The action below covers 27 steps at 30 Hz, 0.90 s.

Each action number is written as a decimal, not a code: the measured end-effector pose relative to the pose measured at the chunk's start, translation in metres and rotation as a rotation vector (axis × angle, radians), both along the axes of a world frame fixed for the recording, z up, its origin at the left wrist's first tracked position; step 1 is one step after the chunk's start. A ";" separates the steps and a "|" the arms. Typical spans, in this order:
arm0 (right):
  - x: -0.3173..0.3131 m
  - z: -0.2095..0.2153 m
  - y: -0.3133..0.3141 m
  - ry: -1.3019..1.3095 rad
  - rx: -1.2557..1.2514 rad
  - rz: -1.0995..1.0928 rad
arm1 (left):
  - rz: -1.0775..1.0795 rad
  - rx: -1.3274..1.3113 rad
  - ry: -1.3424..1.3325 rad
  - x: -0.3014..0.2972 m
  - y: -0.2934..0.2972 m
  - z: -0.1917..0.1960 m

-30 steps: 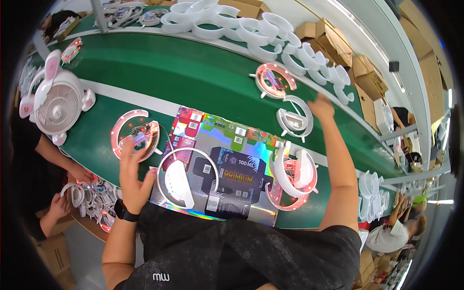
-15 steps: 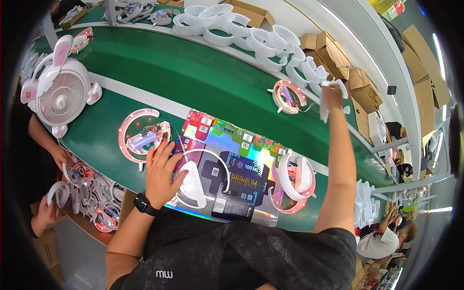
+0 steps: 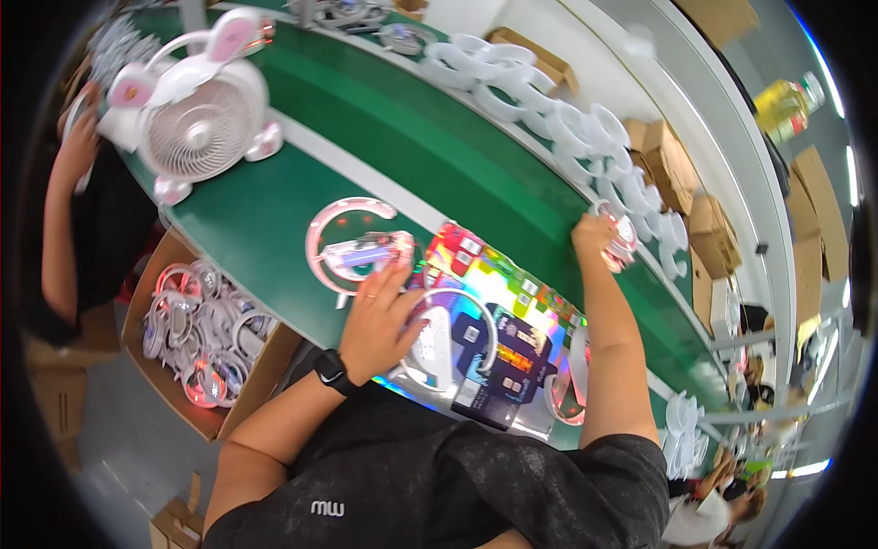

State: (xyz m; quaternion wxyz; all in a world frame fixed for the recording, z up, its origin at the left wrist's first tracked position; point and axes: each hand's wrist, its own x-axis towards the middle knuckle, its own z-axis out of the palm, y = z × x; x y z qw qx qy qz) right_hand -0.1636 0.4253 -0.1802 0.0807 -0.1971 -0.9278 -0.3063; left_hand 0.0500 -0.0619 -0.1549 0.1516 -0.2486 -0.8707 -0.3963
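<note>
The printed sheet (image 3: 521, 357) lies on the tabletop (image 3: 247, 229). A ring frame (image 3: 437, 352) rests on its left part; left of it lies a ring lamp (image 3: 366, 256), then the fan (image 3: 197, 133). Behind it runs the conveyor (image 3: 439, 137), loose rings (image 3: 569, 123) beyond.

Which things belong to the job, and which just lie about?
Apparently in the job: lit ring by the left hand; white part on the printed sheet; lit piece at the right hand.
Apparently lying about: rabbit-eared fan; yellow bottle; cartons.

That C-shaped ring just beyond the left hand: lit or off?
Lit: the ring glows pink, with brighter red spots along its curve, beyond the left hand.
</note>
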 end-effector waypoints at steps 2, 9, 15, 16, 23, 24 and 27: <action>0.003 0.001 0.020 -0.058 -0.010 0.044 | -0.001 -0.059 0.023 -0.002 -0.017 0.007; 0.029 0.036 0.011 -0.093 -0.403 0.077 | 0.089 -0.247 0.080 0.002 -0.096 -0.008; 0.013 0.058 -0.114 -0.066 -0.541 0.622 | 0.222 -0.213 0.218 -0.014 -0.136 -0.016; 0.013 0.071 -0.161 -0.099 -0.582 0.760 | 0.261 -0.210 0.232 -0.014 -0.145 -0.014; 0.064 0.112 -0.398 -0.286 -0.709 1.332 | 0.393 -0.232 0.219 -0.027 -0.194 -0.020; 0.070 0.107 -0.416 -0.288 -0.672 1.437 | 0.475 -0.180 0.238 -0.025 -0.194 -0.018; 0.090 0.098 -0.456 -0.316 -0.590 1.586 | 0.583 -0.134 0.148 -0.016 -0.189 -0.024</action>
